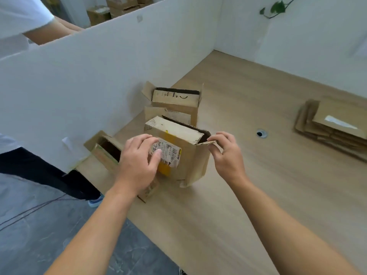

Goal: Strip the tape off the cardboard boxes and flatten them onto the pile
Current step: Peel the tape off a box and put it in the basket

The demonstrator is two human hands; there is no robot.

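A brown cardboard box [190, 155] with a shipping label and yellow tape on its front stands on the wooden table [248, 195]. My left hand [137, 159] lies against the label side, its fingers curled over the box's front. My right hand [226, 153] pinches a torn flap at the box's upper right corner. A pile of flattened boxes [333, 128] lies at the table's right side.
Two more open boxes [174, 102] stand behind the held one, and another open box [107, 151] lies on its side at the left. A white partition [89, 76] runs along the table's left. Another person [23, 24] stands beyond it. A cable hole [261, 133] is in the tabletop.
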